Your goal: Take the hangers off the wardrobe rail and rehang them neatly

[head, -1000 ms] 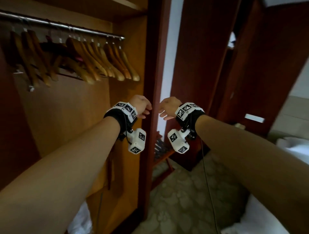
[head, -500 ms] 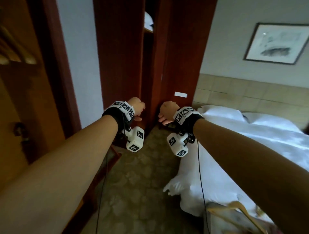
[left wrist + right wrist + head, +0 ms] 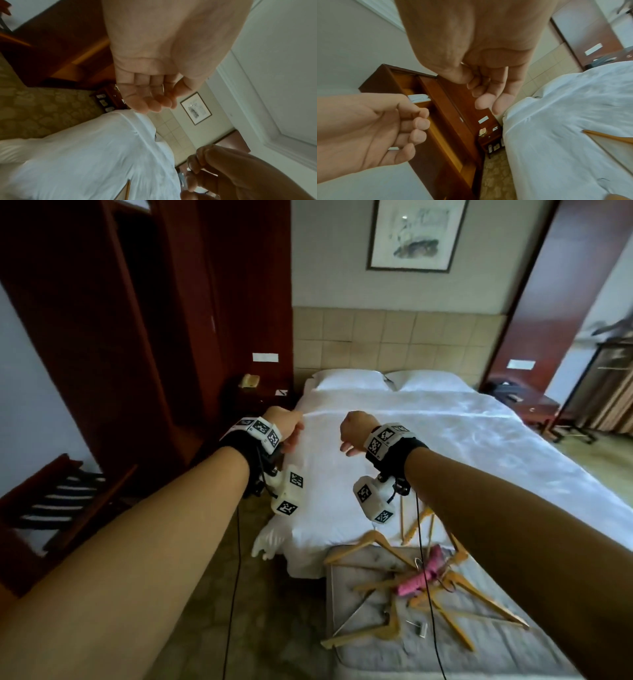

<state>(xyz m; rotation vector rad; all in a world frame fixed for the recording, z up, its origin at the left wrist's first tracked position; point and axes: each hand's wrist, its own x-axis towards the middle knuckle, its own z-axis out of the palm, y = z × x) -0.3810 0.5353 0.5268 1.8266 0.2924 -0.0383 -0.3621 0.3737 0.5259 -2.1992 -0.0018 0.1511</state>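
Several wooden hangers (image 3: 383,553) lie in a loose pile on a grey padded bench (image 3: 363,655) at the foot of the bed, a pink padded hanger (image 3: 419,582) among them. My left hand (image 3: 287,428) and right hand (image 3: 352,433) are held out side by side above the bed's near corner, well above the pile. Both have loosely curled fingers and hold nothing, as the left wrist view shows for the left hand (image 3: 150,94) and the right wrist view for the right hand (image 3: 489,94). One hanger arm (image 3: 607,138) shows at that view's right edge. The wardrobe rail is out of view.
A white bed (image 3: 428,440) fills the middle. Dark wooden wardrobe panels (image 3: 102,337) stand on the left, a slatted luggage rack (image 3: 58,501) below them. A nightstand with a phone (image 3: 250,381) is beside the bed. A rolling rack (image 3: 609,392) stands far right.
The view has swung right, from the wardrobe rail with its hangers to the bed and bench. Both hands stayed out in front, close together and empty.
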